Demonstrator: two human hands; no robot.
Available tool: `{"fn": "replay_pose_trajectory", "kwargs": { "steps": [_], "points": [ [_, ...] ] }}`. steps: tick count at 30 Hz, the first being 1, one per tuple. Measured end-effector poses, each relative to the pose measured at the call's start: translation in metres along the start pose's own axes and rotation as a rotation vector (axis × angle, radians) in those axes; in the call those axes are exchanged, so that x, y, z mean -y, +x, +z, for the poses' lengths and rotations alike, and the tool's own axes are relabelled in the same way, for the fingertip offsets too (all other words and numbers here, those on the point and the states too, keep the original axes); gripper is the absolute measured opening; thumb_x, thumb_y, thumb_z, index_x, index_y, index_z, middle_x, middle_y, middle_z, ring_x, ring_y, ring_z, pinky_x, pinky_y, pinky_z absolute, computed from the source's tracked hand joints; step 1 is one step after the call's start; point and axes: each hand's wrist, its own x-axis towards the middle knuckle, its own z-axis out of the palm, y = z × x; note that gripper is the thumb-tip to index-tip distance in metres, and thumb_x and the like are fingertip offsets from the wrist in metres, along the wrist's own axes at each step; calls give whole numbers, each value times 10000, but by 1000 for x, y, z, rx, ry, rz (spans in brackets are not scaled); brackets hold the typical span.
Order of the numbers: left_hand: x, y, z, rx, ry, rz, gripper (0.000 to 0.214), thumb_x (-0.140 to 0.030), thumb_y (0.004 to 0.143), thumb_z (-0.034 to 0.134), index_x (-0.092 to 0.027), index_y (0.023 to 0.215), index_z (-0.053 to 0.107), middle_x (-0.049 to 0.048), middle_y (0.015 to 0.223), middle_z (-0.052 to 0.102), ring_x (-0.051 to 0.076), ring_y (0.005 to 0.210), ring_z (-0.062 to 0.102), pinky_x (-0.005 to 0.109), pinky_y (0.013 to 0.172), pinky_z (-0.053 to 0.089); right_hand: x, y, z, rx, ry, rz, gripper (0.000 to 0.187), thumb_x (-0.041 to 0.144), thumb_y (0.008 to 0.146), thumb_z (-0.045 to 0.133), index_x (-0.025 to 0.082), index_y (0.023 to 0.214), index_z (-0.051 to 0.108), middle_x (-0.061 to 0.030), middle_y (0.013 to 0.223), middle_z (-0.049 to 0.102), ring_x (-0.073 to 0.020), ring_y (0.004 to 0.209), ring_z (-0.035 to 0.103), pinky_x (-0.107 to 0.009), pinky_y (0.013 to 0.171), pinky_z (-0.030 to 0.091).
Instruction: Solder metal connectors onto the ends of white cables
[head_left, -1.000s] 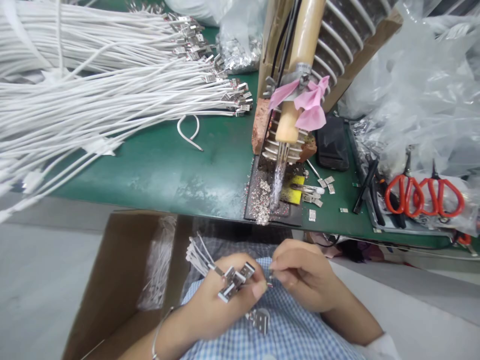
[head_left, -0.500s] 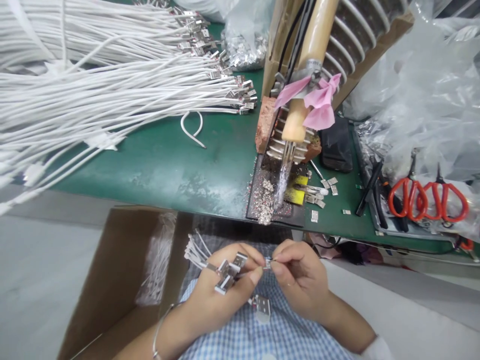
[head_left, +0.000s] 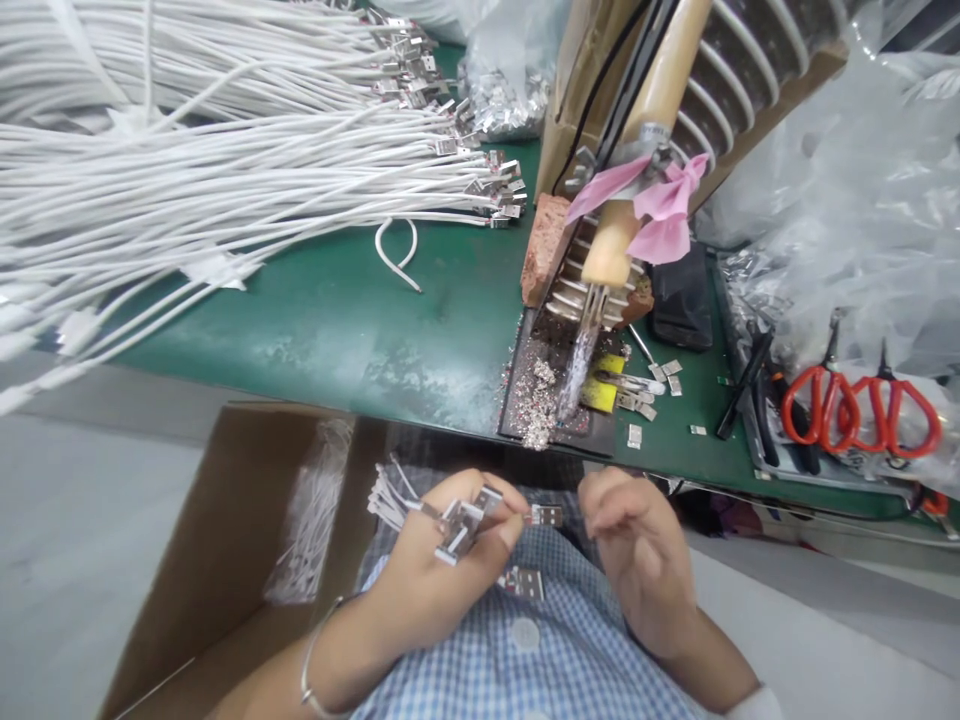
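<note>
My left hand (head_left: 442,580) is closed on a small bunch of white wires with metal terminals (head_left: 457,520), and one terminal (head_left: 545,516) sticks out from its fingertips to the right. My right hand (head_left: 637,560) hovers just right of that terminal with its fingers loosely curled and nothing in them. Both hands are over my blue checked shirt (head_left: 540,660), below the green table's (head_left: 337,320) front edge. A wooden-handled soldering iron (head_left: 600,260) points down at a dark tray of solder scraps (head_left: 547,390) right above my hands.
A large pile of white wires with terminals (head_left: 225,170) covers the table's left. An open cardboard box (head_left: 225,560) holding bagged wires stands at my left. Red-handled scissors (head_left: 862,410), black pliers (head_left: 742,385), clear plastic bags (head_left: 847,180) and loose metal terminals (head_left: 645,400) lie at the right.
My right hand has let go of the terminal it was pinching and drawn away to the right. The left hand keeps its bunch, with the terminal left sticking out.
</note>
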Motion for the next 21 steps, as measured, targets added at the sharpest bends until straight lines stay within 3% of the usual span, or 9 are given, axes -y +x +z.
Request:
{"fn": "replay_pose_trajectory", "kwargs": {
  "steps": [3, 8, 13, 18, 21],
  "points": [
    [-7, 8, -1, -22, -28, 10, 112, -210, 866, 625, -193, 758, 602, -2, 689, 651, 123, 579, 585, 213, 524, 499, 4, 5, -6, 7, -119, -51, 222, 267, 1018, 426, 228, 842, 557, 0, 702, 510, -164, 636, 500, -298, 584, 420],
    [-16, 23, 0, -62, -1, 112, 128, -158, 858, 628, -190, 734, 627, -1, 776, 687, 127, 695, 641, 207, 605, 524, 11, 21, -8, 179, -428, -323, 151, 166, 972, 490, 217, 1026, 622, 3, 646, 567, -155, 539, 484, -294, 521, 421],
    [-23, 33, 3, -63, -8, 144, 127, -158, 862, 621, -188, 739, 624, -16, 781, 681, 95, 627, 610, 195, 588, 518, 10, 30, -5, 82, -492, -293, 208, 67, 870, 560, 239, 981, 595, 34, 642, 521, -140, 546, 492, -266, 505, 430],
    [-25, 38, 4, -88, -7, 120, 112, -188, 852, 632, -187, 740, 621, -17, 732, 670, 97, 585, 574, 194, 537, 495, 5, 29, -5, 50, -442, -295, 254, 55, 830, 597, 240, 1004, 592, -65, 990, 602, -224, 919, 640, -396, 759, 578],
    [-24, 40, 4, -89, -6, 120, 98, -186, 854, 625, -187, 756, 624, -15, 709, 666, 110, 607, 596, 208, 562, 513, 4, 30, -4, 54, -440, -295, 230, 66, 845, 581, 250, 982, 590, -67, 1024, 631, -232, 939, 648, -426, 789, 585]
  ]
}}
